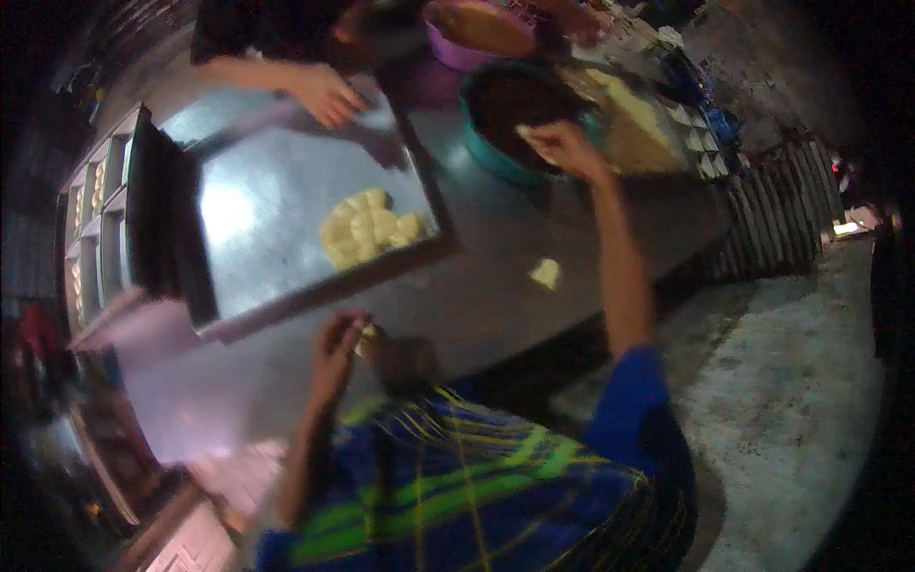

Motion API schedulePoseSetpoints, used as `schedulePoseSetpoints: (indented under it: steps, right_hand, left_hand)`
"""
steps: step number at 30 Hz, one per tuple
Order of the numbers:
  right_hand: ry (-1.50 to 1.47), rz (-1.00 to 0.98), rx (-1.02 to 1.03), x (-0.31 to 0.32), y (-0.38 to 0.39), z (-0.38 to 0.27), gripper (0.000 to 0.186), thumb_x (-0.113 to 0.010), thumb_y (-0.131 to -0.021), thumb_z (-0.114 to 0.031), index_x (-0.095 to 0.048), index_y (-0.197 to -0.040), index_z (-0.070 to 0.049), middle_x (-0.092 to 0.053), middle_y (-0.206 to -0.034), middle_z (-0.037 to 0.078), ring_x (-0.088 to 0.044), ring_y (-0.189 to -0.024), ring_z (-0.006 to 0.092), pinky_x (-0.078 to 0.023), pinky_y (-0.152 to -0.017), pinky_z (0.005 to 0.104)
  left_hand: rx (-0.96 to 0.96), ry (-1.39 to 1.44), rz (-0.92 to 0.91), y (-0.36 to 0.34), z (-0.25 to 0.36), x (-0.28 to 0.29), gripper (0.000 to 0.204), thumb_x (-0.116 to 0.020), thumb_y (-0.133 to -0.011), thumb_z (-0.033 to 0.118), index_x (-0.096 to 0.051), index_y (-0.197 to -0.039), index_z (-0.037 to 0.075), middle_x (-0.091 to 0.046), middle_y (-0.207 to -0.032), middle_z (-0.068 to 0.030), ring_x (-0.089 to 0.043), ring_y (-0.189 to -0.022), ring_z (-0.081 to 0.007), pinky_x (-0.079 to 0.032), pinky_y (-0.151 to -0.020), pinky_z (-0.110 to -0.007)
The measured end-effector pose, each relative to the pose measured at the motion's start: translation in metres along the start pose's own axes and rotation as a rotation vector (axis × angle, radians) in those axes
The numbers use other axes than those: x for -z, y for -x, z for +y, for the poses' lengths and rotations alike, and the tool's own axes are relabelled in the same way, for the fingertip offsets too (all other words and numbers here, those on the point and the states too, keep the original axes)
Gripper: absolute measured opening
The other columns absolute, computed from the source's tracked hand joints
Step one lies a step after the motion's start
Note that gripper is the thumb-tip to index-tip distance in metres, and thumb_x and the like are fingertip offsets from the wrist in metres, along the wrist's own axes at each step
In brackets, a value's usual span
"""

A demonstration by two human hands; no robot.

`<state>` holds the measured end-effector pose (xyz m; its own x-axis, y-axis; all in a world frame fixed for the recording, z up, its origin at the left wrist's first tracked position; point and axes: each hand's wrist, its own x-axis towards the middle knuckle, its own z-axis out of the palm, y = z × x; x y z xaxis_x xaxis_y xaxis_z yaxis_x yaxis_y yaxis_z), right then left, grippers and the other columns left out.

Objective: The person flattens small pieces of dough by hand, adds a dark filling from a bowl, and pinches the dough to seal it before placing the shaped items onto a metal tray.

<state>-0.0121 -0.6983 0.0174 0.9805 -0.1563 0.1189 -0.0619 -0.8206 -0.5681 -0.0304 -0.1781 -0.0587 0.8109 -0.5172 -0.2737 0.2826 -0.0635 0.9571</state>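
Observation:
My left hand (335, 351) is closed round a small piece of pale yellow dough (367, 339), low over the near side of the table. Farther off on the right, my right hand (564, 150) is over the rim of a teal basin (496, 160) of dark brown filling (515, 103). Its fingers pinch something small and pale that I cannot make out. A single lump of dough (544, 274) lies on the tabletop between my hands. Several yellow dough pieces (367, 229) sit clustered on a shiny metal tray (272, 205), ahead of my left hand.
A co-worker's hand (329, 93) reaches over the tray's far side. Behind the teal basin stands a purple basin (467, 52). Beyond my right hand lies a flat yellowish mass (634, 119). A rack with compartments (100, 214) stands left of the dark table (486, 310).

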Motion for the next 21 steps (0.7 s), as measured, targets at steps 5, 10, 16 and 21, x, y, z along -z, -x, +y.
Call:
schedulePoseSetpoints:
  steps: [5,10,16,21]
  right_hand:
    - [0.226,-0.424,-0.114,-0.005,-0.047,0.035,0.027,-0.074,-0.082,-0.008,-0.076,-0.109,-0.01,-0.076,-0.094,0.008,-0.068,-0.084,0.0129,-0.053,-0.075,0.0313]
    - [0.088,-0.482,-0.239,0.002,-0.045,0.002,0.029,-0.073,-0.079,-0.004,-0.078,-0.106,-0.011,-0.077,-0.096,0.008,-0.068,-0.085,0.0121,-0.053,-0.075,0.0316]
    - [0.006,-0.488,-0.237,0.014,-0.028,-0.005,0.026,-0.067,-0.081,0.001,-0.076,-0.106,-0.003,-0.074,-0.091,0.006,-0.068,-0.084,0.0126,-0.053,-0.074,0.0286]
    - [-0.75,-0.31,-0.303,-0.005,0.014,-0.074,0.034,-0.066,-0.088,-0.002,-0.064,-0.121,-0.004,-0.069,-0.105,0.003,-0.067,-0.094,0.0145,-0.054,-0.079,0.0289]
  left_hand:
    - [-0.007,0.029,0.158,0.016,0.002,0.029,0.018,-0.065,-0.095,0.021,-0.066,-0.102,0.004,-0.067,-0.1,-0.0055,-0.061,-0.097,-0.0145,-0.047,-0.09,-0.03]
    - [0.024,0.044,0.26,0.035,-0.015,0.051,0.021,-0.066,-0.095,0.024,-0.066,-0.102,0.005,-0.067,-0.099,-0.0046,-0.06,-0.095,-0.0136,-0.047,-0.089,-0.03]
    - [0.05,0.045,0.188,0.036,-0.006,0.041,0.023,-0.064,-0.096,0.026,-0.066,-0.104,0.005,-0.067,-0.101,-0.0052,-0.062,-0.096,-0.0144,-0.048,-0.09,-0.031]
    - [0.098,0.107,0.05,0.021,0.007,0.017,0.031,-0.062,-0.098,0.03,-0.064,-0.112,0.003,-0.068,-0.108,-0.0094,-0.062,-0.1,-0.018,-0.048,-0.091,-0.033]
